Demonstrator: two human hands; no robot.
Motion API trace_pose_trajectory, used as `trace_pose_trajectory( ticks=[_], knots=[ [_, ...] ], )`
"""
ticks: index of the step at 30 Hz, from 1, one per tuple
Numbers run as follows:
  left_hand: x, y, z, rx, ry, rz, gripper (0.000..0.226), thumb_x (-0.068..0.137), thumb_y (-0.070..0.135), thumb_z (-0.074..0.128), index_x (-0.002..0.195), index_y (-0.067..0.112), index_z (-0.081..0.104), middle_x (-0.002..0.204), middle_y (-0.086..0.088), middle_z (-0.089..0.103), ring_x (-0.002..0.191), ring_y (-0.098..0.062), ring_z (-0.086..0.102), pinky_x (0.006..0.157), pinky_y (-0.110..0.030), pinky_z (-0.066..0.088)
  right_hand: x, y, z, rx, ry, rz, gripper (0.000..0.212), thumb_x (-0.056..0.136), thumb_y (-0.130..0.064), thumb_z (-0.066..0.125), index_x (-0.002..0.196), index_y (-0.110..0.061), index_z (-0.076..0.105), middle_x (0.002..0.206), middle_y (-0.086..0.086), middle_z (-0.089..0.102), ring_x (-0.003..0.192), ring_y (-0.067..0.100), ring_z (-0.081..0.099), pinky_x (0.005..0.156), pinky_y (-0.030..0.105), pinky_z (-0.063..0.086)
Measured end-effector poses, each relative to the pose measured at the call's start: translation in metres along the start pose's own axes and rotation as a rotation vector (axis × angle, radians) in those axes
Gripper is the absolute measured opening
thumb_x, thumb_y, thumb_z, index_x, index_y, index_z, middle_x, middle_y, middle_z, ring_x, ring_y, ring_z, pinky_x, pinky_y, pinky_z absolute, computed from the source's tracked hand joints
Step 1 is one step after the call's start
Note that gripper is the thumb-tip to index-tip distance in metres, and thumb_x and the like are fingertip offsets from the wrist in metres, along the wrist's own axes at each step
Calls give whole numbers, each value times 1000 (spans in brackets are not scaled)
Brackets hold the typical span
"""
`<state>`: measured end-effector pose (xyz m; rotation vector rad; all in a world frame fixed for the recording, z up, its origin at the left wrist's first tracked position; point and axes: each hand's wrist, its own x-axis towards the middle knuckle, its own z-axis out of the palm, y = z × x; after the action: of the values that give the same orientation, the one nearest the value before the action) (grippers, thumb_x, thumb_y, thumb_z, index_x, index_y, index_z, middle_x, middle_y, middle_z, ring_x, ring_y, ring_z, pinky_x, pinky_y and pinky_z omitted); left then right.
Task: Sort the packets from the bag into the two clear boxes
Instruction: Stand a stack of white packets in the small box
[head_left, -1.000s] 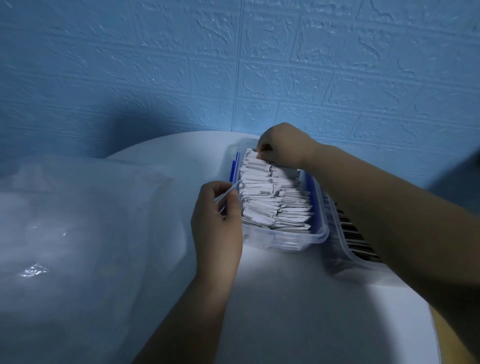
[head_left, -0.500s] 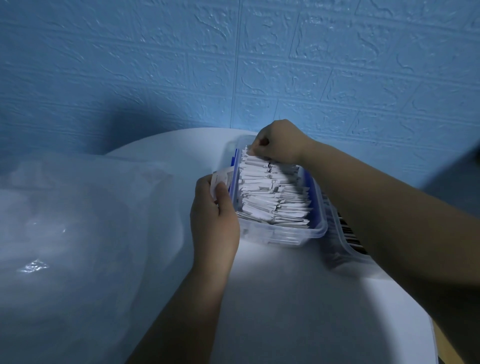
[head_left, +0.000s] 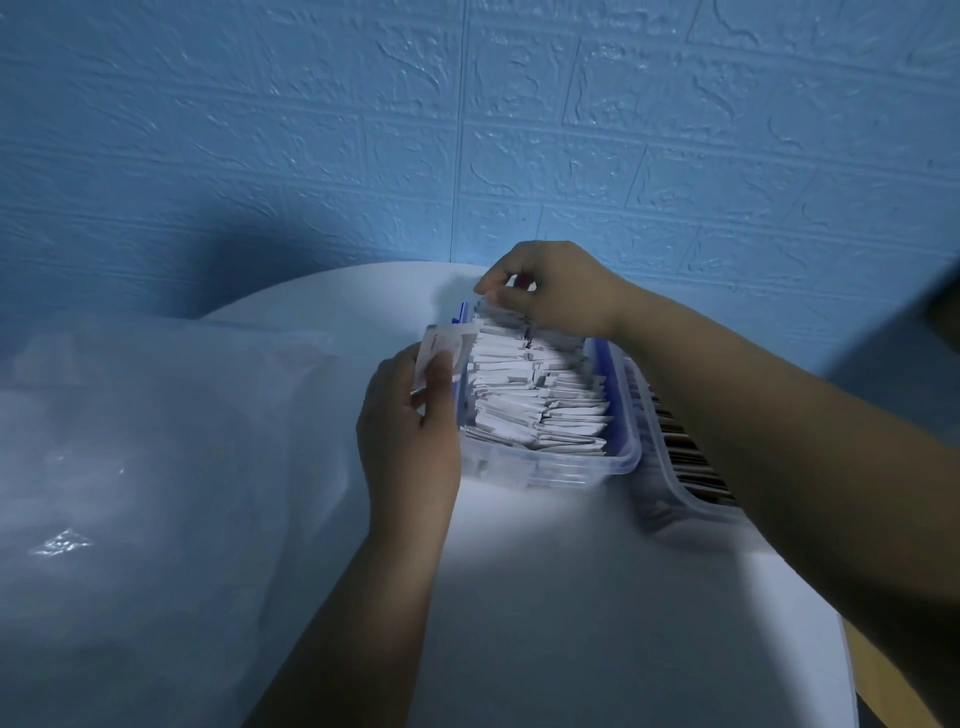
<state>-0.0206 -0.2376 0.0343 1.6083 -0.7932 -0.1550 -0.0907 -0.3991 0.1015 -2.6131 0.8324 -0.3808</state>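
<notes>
Our left grip (head_left: 410, 431) pinches one packet (head_left: 441, 347) at nine o'clock of the clear box (head_left: 626, 460), right grip (head_left: 550, 296) pinching the packed row (head_left: 535, 400) at its twelve o'clock end.

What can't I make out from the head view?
The second clear box: head view, right forearm covers most of it.
The bag: head view, cloudy plastic hides any packets left.
The packet in the left hand: print too small, blurred.
The right hand: curled fingers hide whether it pinches a packet.

The left hand (head_left: 410, 434) holds a packet (head_left: 442, 347); right hand (head_left: 553, 291) pinches boxed packets (head_left: 535, 397).
</notes>
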Motion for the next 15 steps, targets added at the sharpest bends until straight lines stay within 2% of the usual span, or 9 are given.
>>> trace_pose_trajectory(
  ticks=[2,4,7,10,13,15],
  knots=[
    [-1,6,-2,-68,-32,-44,10,92,21,54,85,21,60,71,16,60,63,8,56,56,-4,36,-19,-18,-6,302,-73,7,16,93,-21,53,100,-20,68,86,-13,63,78,6,58,71,16,46],
    [-3,10,-2,-108,-24,-69,10,89,24,59,79,25,57,66,16,59,60,8,55,54,-6,37,-37,-33,-11,443,-177,-17,12,92,-20,56,95,-21,67,85,-6,67,74,4,58,69,20,49],
    [-5,13,0,-117,-31,-68,13,84,29,65,76,30,55,71,15,62,68,5,57,56,-5,36,-51,-42,-14,368,-215,-49,8,79,-20,72,86,-21,68,76,5,67,66,2,56,66,17,45],
    [-7,11,2,-104,-71,-61,16,83,27,65,75,34,54,78,17,62,76,0,59,59,-5,38,-54,-34,-19,386,-185,-13,10,75,-11,74,83,-11,69,72,6,67,60,4,60,64,16,49],
    [-6,2,6,-99,-125,-71,16,83,26,64,82,37,53,93,17,59,92,-10,60,77,-17,45,-57,-13,-29,343,-81,61,10,75,-7,74,83,-6,69,72,8,67,57,8,62,64,20,51],
    [-5,-5,10,-67,-177,-68,21,83,24,64,94,36,52,99,21,50,104,-11,54,90,-27,44,-60,3,-38,163,-63,77,10,75,-12,75,81,-6,69,67,-2,66,55,1,60,63,13,48]
  ],
)
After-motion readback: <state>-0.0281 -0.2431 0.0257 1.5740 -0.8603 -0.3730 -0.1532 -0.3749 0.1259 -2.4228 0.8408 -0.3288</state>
